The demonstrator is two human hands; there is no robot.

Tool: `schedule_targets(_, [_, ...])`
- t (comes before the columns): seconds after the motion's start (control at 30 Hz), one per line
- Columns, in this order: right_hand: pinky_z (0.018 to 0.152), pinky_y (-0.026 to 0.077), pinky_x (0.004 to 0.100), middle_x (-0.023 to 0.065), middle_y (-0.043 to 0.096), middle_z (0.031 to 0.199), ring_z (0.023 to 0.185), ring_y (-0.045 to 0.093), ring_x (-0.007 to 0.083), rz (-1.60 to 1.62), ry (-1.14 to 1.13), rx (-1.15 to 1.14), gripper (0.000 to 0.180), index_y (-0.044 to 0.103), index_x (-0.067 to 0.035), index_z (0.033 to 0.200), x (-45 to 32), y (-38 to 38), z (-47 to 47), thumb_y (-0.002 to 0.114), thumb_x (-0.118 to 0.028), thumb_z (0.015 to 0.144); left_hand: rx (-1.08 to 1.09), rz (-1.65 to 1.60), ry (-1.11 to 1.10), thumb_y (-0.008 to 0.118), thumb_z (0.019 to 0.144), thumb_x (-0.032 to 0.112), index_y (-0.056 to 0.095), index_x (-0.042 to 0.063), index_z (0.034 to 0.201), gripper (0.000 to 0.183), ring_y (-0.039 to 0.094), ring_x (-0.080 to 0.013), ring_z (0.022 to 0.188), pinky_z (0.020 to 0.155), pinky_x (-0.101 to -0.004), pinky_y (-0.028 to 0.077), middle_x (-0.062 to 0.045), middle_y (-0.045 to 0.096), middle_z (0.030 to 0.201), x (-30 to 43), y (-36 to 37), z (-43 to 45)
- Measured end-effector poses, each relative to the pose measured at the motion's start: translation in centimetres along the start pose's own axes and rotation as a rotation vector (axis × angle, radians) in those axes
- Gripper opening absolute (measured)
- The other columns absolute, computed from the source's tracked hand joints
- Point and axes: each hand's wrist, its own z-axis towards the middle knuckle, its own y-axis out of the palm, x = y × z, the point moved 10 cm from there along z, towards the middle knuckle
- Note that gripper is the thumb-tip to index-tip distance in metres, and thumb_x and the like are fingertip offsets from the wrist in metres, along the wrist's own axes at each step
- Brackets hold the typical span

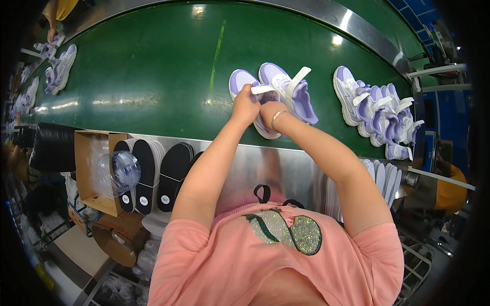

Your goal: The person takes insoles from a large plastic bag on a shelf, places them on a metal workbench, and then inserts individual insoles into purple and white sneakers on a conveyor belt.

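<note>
On the green work surface in front of me lies a pair of lavender and white sports shoes. My left hand (245, 105) grips the left shoe (241, 79) near its white strap (264, 89), thumb up by the strap's end. My right hand (272, 113) is at the same shoe's opening, its fingers hidden inside or behind the collar. The right shoe (275, 74) sits close beside it, untouched, with its white strap (299, 78) standing up. Both toes point away from me.
More lavender shoes (346, 95) stand grouped at right, others (61, 70) at far left. Along the metal near edge (264, 164) are black insole stacks (145, 172), a cardboard box (86, 168) with clear plastic pieces, and white insoles (379, 176). Another person's hand (52, 34) touches a shoe at upper left.
</note>
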Motion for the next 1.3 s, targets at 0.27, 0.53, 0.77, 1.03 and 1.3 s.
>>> schedule_targets(0.27, [0.072,0.047,0.0312,0.0113,0.061,0.094,0.086,0.059,0.0230,-0.151,0.068,0.002,0.025,0.063,-0.006,0.090,1.7,4.5,4.4,0.060,-0.013,0.066,-0.022,0.020,-0.059,0.055,0.065,0.004,0.048,0.003,0.100,0.036,0.055,-0.0315,0.086,0.073,-0.0337,0.043,-0.018,0.057,0.089,-1.2,0.5,-0.1])
schedule_targets(0.53, [0.073,0.045,0.0334,0.0126,0.061,0.092,0.086,0.059,0.0238,-0.112,-0.023,-0.242,0.029,0.058,-0.004,0.096,-0.7,2.3,-1.0,0.052,-0.015,0.070,0.081,0.065,0.033,0.056,0.067,0.006,0.051,0.002,0.097,0.031,0.055,-0.0320,0.088,0.075,-0.0356,0.043,-0.018,0.058,0.091,-0.9,-0.7,-0.4])
schedule_targets(0.77, [0.085,0.031,0.0400,0.0162,0.061,0.087,0.085,0.059,0.0265,0.070,-0.050,-0.091,0.034,0.054,-0.001,0.097,-1.1,2.5,-3.2,0.051,-0.013,0.065,0.084,0.038,0.035,0.051,0.066,0.002,0.051,-0.001,0.094,0.028,0.051,-0.0378,0.089,0.077,-0.0403,0.041,-0.022,0.054,0.092,0.8,-0.6,-0.9])
schedule_targets(1.03, [0.094,0.026,0.0445,0.0096,0.048,0.110,0.108,0.041,0.0248,0.308,-0.310,0.766,0.044,0.045,-0.008,0.111,-1.0,-3.1,-13.6,0.058,-0.024,0.072,0.161,0.192,0.093,0.048,0.069,0.003,0.055,0.002,0.096,0.028,0.056,-0.0301,0.082,0.074,-0.0361,0.043,-0.017,0.058,0.088,3.0,-4.9,0.4])
schedule_targets(1.3, [0.077,0.041,0.0372,0.0152,0.056,0.096,0.089,0.052,0.0302,0.455,0.491,1.034,0.024,0.055,-0.002,0.092,19.4,5.7,-32.8,0.056,-0.009,0.069,0.886,0.875,0.524,0.058,0.062,0.013,0.045,-0.001,0.107,0.048,0.041,-0.0323,0.103,0.089,-0.0394,0.030,-0.018,0.046,0.107,12.6,-9.7,-4.0])
